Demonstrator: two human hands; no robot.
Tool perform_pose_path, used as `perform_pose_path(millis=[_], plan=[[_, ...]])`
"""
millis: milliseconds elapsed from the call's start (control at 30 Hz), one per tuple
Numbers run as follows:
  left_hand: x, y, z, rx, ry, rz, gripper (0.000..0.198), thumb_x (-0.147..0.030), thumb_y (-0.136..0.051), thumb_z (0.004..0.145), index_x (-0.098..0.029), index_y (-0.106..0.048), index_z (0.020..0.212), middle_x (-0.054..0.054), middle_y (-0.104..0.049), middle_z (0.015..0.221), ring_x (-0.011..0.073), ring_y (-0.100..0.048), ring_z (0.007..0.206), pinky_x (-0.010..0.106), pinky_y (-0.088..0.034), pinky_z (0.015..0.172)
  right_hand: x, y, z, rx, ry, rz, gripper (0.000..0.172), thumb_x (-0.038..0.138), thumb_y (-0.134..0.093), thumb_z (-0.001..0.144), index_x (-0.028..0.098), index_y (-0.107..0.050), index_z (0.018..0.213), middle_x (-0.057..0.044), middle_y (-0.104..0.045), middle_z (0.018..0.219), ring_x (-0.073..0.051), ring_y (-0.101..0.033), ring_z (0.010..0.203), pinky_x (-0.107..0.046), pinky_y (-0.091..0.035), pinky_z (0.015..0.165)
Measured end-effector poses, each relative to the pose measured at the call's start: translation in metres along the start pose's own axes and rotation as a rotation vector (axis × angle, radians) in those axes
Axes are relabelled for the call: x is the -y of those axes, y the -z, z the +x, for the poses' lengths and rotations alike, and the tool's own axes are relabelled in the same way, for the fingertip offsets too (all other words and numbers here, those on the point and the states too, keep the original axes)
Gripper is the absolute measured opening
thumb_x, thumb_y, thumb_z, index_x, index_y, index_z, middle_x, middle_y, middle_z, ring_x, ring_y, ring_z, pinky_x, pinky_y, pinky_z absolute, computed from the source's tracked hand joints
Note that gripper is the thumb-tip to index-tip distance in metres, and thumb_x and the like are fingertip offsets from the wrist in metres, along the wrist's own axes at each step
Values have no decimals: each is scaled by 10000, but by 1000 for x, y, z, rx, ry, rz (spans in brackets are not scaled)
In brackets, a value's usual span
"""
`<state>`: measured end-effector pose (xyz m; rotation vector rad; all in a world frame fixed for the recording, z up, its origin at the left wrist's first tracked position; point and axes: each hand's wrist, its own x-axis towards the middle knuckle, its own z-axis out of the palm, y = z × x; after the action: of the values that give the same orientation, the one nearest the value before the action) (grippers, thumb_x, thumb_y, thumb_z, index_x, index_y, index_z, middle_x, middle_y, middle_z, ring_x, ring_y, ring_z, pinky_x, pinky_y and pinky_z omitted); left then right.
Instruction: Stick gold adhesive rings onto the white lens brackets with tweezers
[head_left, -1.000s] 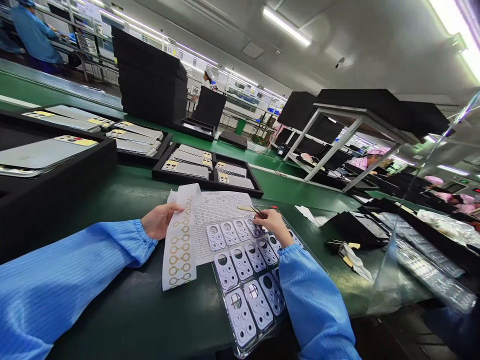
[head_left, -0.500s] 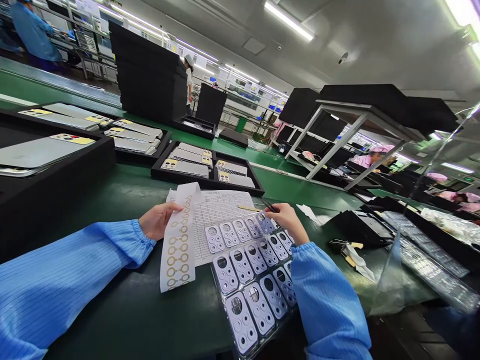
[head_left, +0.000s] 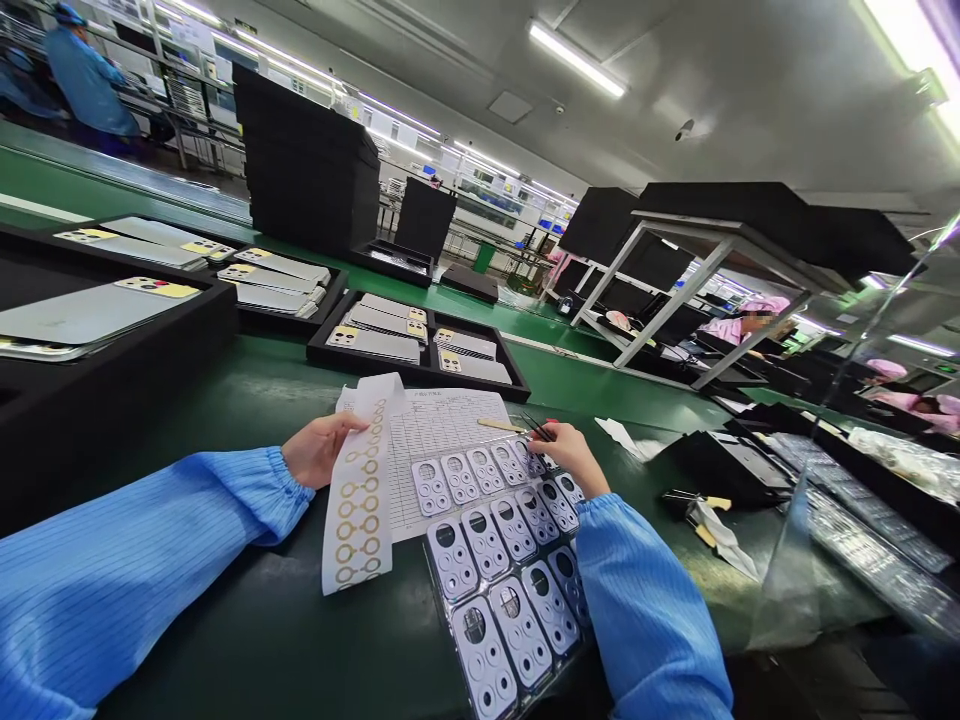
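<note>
Pinched in my left hand (head_left: pixel 324 448) is the upper edge of a white strip (head_left: pixel 358 490) bearing rows of gold ring-shaped stickers. My right hand (head_left: pixel 566 452) is closed around dark tweezers (head_left: pixel 537 428), over the far end of a clear tray. That tray (head_left: pixel 444 612) holds rows of pale plates (head_left: pixel 484 660) with round holes, shaped like phone camera covers. Its far part overlaps a printed form (head_left: pixel 450 412) lying on the green table. A thin tan stick (head_left: pixel 500 425) rests on the form. The tweezer tips are too small to make out clearly.
Black trays (head_left: pixel 517 385) of phone back plates stand behind and to the left. A tall black stack (head_left: pixel 307 165) rises at the back. On the right lie crumpled paper (head_left: pixel 724 540), a black box (head_left: pixel 712 470) and clear trays (head_left: pixel 877 540). Co-workers sit farther off.
My right hand with the tweezers has shifted slightly left over the tray's far row. My left hand keeps hold of the sticker strip. The whole view has moved slightly.
</note>
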<state>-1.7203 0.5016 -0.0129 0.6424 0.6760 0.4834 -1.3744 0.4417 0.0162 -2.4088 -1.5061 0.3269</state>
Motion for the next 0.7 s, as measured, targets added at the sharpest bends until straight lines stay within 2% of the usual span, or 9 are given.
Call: perform_pose_path(millis=[233, 467, 567, 700], plan=[[1, 3, 4, -32, 12, -14, 346, -228, -523, 658, -35, -626, 925, 119, -661, 577, 237, -614, 514, 310, -488, 541, -6, -7, 4, -66, -22, 10, 128, 225, -642, 766, 117, -608, 825, -17, -641, 799, -142, -600, 735, -297, -464, 714], [0, 1, 3, -48, 1, -21, 321, -217, -526, 640, -50, -641, 889, 122, -656, 567, 239, -613, 498, 314, -499, 515, -17, 12, 2, -204, -18, 70, 141, 180, -566, 720, 112, -664, 796, -46, -671, 752, -171, -604, 725, -254, -416, 636], [0, 0, 2, -61, 1, -18, 326, -214, -519, 638, -56, -637, 897, 121, -659, 574, 242, -620, 513, 316, -505, 527, -22, 14, 3, -210, 9, 101, 179, 189, -552, 693, 124, -688, 790, -37, -684, 736, -181, -612, 724, -233, -404, 606], [0, 0, 3, -62, 0, -17, 326, -221, -531, 629, -62, -631, 895, 116, -662, 582, 245, -624, 528, 319, -505, 549, -27, 7, 4, -212, 4, 102, 132, 169, -574, 718, 129, -672, 798, -19, -679, 734, -161, -610, 687, -250, -431, 638]])
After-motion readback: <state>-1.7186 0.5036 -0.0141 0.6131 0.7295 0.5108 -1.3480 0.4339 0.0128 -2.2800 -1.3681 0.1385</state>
